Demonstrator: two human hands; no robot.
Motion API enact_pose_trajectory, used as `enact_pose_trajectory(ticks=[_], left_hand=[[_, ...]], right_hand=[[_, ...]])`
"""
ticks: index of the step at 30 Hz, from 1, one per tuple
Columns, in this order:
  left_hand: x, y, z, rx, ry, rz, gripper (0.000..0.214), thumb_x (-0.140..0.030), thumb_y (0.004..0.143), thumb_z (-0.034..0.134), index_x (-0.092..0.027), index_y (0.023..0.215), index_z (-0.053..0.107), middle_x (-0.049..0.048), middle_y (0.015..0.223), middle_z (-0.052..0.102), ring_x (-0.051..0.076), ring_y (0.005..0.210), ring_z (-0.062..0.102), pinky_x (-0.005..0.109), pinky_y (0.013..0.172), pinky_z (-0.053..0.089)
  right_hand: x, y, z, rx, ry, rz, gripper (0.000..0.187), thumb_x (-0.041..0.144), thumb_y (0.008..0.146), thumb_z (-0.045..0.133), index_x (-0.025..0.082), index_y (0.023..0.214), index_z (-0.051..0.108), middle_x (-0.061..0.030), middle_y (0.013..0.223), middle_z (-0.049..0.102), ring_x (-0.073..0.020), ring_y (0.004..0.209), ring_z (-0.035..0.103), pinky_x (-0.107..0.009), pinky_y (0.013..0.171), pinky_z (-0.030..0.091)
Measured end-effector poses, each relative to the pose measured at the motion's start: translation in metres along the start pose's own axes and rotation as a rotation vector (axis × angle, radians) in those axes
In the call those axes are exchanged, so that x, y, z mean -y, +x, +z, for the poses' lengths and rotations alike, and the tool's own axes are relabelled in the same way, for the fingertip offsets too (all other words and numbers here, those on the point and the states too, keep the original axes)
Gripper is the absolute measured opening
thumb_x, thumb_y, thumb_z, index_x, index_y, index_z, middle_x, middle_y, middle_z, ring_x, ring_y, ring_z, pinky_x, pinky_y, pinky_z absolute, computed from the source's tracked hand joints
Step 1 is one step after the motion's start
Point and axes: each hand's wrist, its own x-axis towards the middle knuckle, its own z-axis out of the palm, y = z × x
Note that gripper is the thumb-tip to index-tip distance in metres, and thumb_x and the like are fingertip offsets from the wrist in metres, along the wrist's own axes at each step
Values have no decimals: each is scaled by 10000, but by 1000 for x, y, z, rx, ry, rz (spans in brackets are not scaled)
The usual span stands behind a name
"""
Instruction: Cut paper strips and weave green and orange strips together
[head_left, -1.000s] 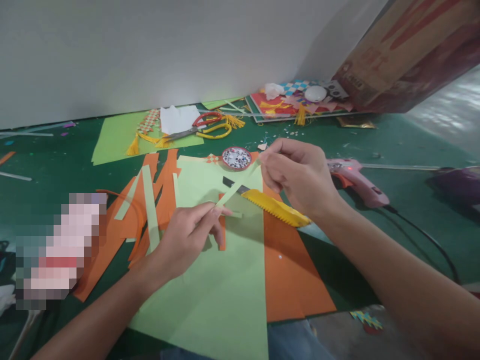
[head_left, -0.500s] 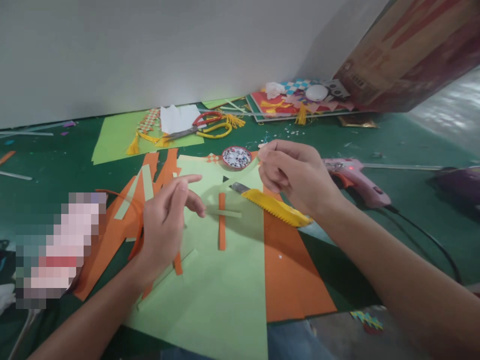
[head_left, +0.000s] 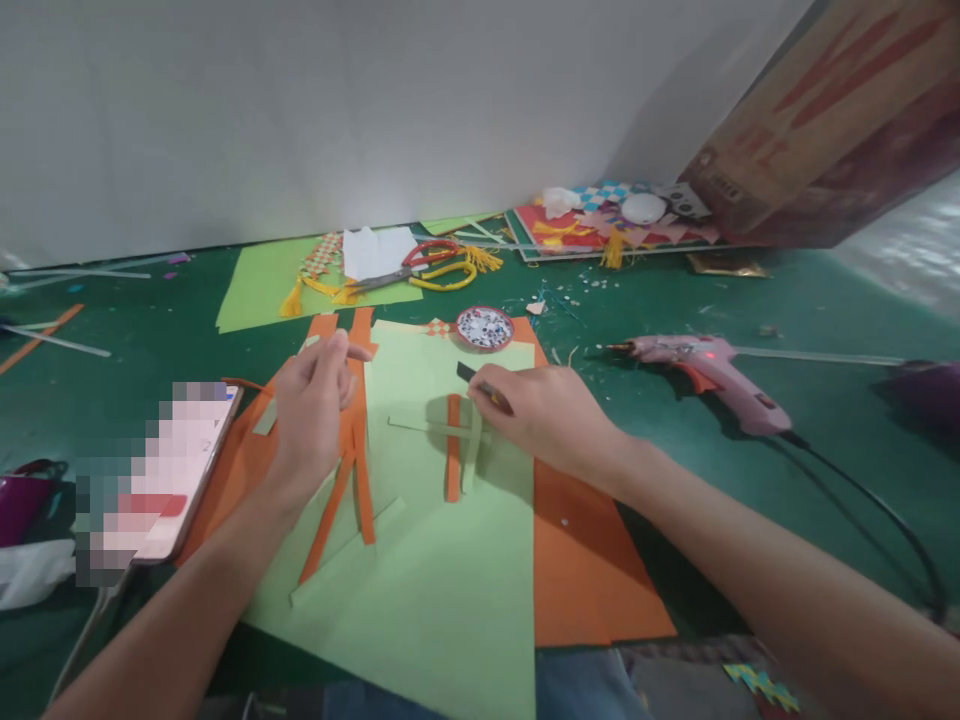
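My right hand (head_left: 551,408) is closed around a utility knife, its dark blade (head_left: 465,372) poking out past the fingers and the handle mostly covered. Below lies a pale green sheet (head_left: 450,600). On that sheet a short orange paper strip (head_left: 454,465) crosses a thin pale green strip (head_left: 420,427), and a second pale green strip (head_left: 471,460) lies just to its right. My left hand (head_left: 313,410) hovers over the orange strips (head_left: 361,480) at the sheet's left side, fingers curled in, with nothing visible in them.
A pink glue gun (head_left: 712,375) with a lit red light rests at right, its cord trailing. A small dish of beads (head_left: 484,328) stands behind the sheet. Farther back are scissors (head_left: 420,270) and tasselled woven paper pieces (head_left: 322,258). A phone (head_left: 199,470) lies left.
My right hand has come down and picked up the knife from the sheet. A second green strip now lies beside the orange one. My left hand moved up-left and its fingers curled.
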Motion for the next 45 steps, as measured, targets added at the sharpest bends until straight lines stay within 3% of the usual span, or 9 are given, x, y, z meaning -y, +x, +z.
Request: enact_pose_trajectory(ticks=[4, 8, 13, 18, 27, 32, 36, 41, 45], left_hand=[[7, 1, -4, 89, 508, 134, 161, -291, 859, 496, -202, 894, 625, -22, 654, 519, 109, 547, 434, 244, 534, 346], [11, 0, -5, 228, 860, 172, 339, -213, 829, 481, -198, 1160, 552, 47, 977, 617, 165, 749, 561, 282, 653, 408], [10, -3, -2, 260, 995, 180, 387, -173, 809, 474, -191, 1190, 539, 80, 1039, 614, 226, 937, 580, 303, 727, 438], [12, -2, -4, 274, 963, 162, 423, -134, 796, 441, -184, 1204, 542, 70, 971, 621, 196, 801, 592, 296, 678, 447], [3, 3, -10, 151, 551, 74, 220, -232, 816, 511, -197, 998, 631, 23, 794, 654, 135, 645, 587, 253, 628, 458], [2, 10, -13, 176, -21, -95, 236, -373, 858, 529, -172, 942, 621, -29, 555, 568, 49, 327, 364, 201, 344, 259], [2, 12, -14, 160, -268, -169, 214, -354, 884, 517, -169, 881, 626, -75, 449, 439, 28, 299, 216, 201, 328, 184], [3, 14, -16, 60, -540, -280, 188, -254, 899, 505, -154, 797, 627, -86, 427, 373, 23, 312, 198, 178, 335, 183], [7, 15, -17, 12, -704, -360, 225, -175, 912, 445, -136, 761, 607, -80, 431, 387, 11, 295, 212, 157, 336, 181]], right_hand=[[-1, -1, 6, -28, -144, -54, 319, 298, 862, 439, 170, 1046, 666, -21, 517, 602, -134, 435, 455, -243, 467, 234], [-3, -3, 7, -96, -144, -86, 365, 306, 881, 409, 147, 1062, 684, -25, 495, 595, -134, 423, 450, -248, 471, 241], [-3, -5, 8, -126, -127, -130, 369, 313, 890, 405, 147, 1045, 696, -36, 518, 615, -137, 445, 475, -251, 476, 253], [-3, -6, 9, -144, -136, -156, 378, 311, 893, 389, 155, 1045, 698, -31, 507, 614, -129, 437, 466, -249, 471, 240], [-3, -9, 12, -181, -89, -248, 331, 276, 902, 409, 148, 1018, 692, -35, 562, 651, -134, 461, 509, -257, 476, 290], [20, -13, 11, -130, -64, -511, 278, 186, 927, 395, 162, 968, 669, -56, 733, 688, -152, 632, 591, -267, 542, 380], [54, -15, 11, 35, -209, -808, 276, 58, 888, 398, 135, 954, 654, -67, 796, 644, -180, 724, 563, -298, 530, 386], [81, 0, 20, 142, -296, -918, 281, 57, 917, 360, 116, 1038, 606, -90, 946, 607, -192, 901, 535, -299, 609, 407], [88, 14, 27, 152, -317, -1007, 258, 57, 913, 360, 130, 893, 607, -95, 931, 595, -207, 928, 513, -310, 616, 363]])
